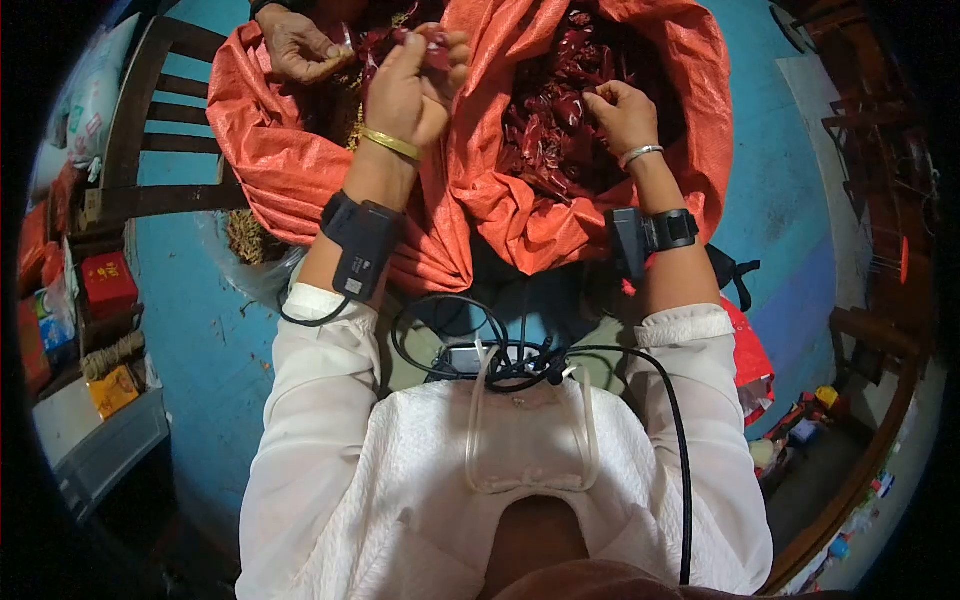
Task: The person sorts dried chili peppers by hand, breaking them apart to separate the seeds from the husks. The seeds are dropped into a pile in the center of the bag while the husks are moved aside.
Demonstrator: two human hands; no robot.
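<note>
Blue floor (785, 180) is spreading beneath the work, with a dark wooden chair (165, 203) standing at ten o'clock. Two orange sacks are gaping towards the top: the left sack (265, 165) at eleven, the right sack (705, 95) at one. Their mouths are lying wide and slack, probably so that hands can get in freely. And here's the left hand (405, 100), hovering over the left sack, its fingers curling around a glossy red piece (437, 52), raised perhaps for a clearer look. Another person's hand (300, 48) is working close by, at eleven. Over at one o'clock, the right hand (627, 115) is bending its fingers against the red pods (540, 140); whether it's gripping one, I can't tell. Those pods are filling the right sack, looking dark, shiny, wrinkled and tangled, bright glints catching their skins.
</note>
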